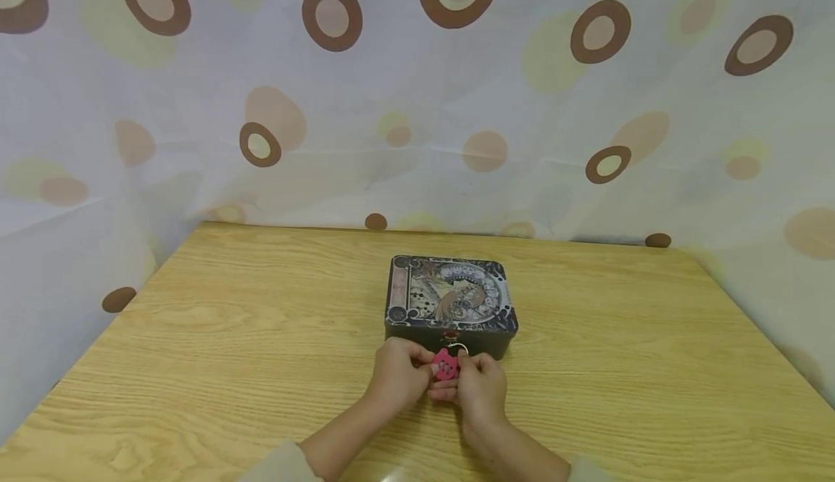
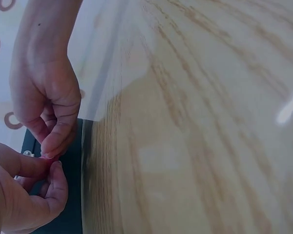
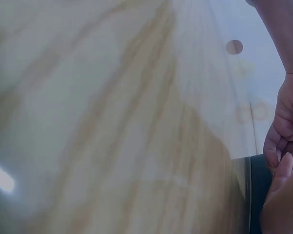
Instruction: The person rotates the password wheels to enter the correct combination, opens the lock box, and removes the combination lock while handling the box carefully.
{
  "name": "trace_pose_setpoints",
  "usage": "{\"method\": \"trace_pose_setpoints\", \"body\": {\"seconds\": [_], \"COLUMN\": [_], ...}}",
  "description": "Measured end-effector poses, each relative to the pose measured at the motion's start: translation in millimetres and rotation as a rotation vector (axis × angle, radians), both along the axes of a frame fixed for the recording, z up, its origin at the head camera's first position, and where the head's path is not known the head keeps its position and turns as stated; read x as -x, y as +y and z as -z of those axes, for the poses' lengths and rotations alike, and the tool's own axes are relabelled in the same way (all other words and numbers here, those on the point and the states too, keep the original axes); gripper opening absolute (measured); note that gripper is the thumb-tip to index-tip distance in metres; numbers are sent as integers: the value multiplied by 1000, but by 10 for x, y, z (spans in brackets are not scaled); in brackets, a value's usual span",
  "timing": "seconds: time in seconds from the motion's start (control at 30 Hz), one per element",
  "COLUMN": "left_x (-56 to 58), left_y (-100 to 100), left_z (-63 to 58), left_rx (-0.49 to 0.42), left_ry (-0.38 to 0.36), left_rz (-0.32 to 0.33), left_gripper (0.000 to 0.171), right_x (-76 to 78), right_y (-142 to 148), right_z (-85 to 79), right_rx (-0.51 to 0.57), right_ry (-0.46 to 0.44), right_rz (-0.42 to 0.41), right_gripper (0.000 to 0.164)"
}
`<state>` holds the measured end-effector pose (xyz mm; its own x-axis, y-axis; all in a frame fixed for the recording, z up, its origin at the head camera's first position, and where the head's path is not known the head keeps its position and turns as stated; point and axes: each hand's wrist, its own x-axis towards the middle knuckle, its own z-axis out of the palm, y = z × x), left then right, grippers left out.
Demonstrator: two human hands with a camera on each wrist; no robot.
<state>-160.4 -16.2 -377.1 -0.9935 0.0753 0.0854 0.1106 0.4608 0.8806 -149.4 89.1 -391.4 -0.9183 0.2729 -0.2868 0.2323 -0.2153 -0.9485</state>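
A dark tin box (image 1: 452, 293) with an ornate printed lid sits on the table, its lid down and a small clasp (image 1: 450, 335) at the front. Just in front of the clasp is a small pink combination padlock (image 1: 446, 365) with a silver shackle (image 1: 460, 346). My left hand (image 1: 396, 373) pinches the padlock's left side between thumb and fingers. From the other side, my right hand (image 1: 483, 389) holds it, thumb near the shackle and fingers beneath. Whether the shackle passes through the clasp, I cannot tell. Fingers largely hide the padlock in both wrist views.
The wooden table (image 1: 261, 308) spreads out around the box. Behind it and at both sides hangs a pale curtain (image 1: 404, 90) with brown and yellow ovals.
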Motion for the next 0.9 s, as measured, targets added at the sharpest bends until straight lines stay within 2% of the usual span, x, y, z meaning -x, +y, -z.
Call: {"method": "trace_pose_setpoints", "body": {"seconds": [0.4, 0.67, 0.9], "left_x": [14, 33, 26], "left_y": [7, 4, 8], "left_z": [-48, -51, -71], "left_rx": [12, 18, 2], "left_ry": [-7, 13, -8], "left_rz": [-3, 8, 15], "left_gripper": [5, 6, 6], "right_x": [-10, 6, 15], "right_y": [-33, -17, -7], "right_z": [26, 16, 21], "right_rx": [29, 47, 40], "right_ry": [7, -12, 5], "right_rz": [59, 44, 31], "right_gripper": [23, 19, 21]}}
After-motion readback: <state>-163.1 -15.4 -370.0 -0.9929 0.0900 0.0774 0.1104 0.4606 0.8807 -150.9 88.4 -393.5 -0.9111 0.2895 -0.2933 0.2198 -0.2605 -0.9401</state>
